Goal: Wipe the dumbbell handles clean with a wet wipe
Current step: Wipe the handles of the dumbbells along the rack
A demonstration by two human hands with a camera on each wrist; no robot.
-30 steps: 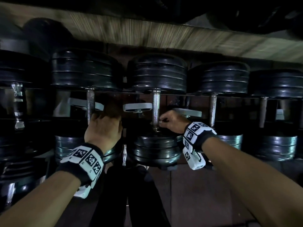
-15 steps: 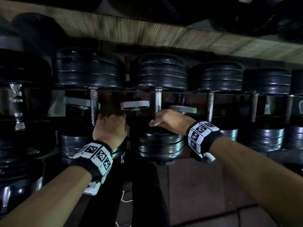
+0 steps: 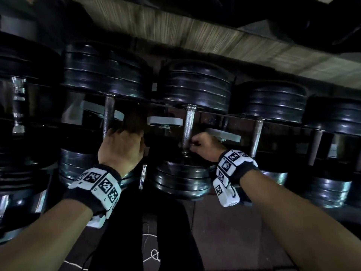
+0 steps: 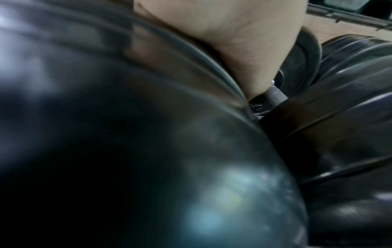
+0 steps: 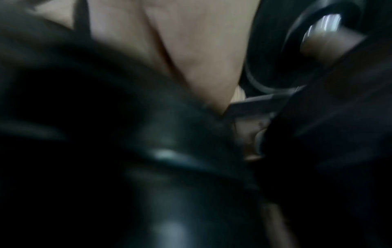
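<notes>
Gripping is being done by both hands on a rack of dumbbells. The left hand (image 3: 121,147) is being closed around the lower end of one metal handle (image 3: 108,116), with the fingers curled behind the bar. The right hand (image 3: 205,145) is being curled at the lower end of the next handle (image 3: 188,128), just above the near black plates (image 3: 181,177) of that dumbbell. The fingers are being held together at the bar, and a small pale edge is being seen between them, but whether it is the wet wipe cannot be told. In the left wrist view, the palm (image 4: 222,42) is being pressed close against a rounded black plate (image 4: 148,151). In the right wrist view, the picture is blurred and dark; only the palm (image 5: 191,50) and black plates are being made out. Marker bands (image 3: 97,184) are being worn on both wrists.
</notes>
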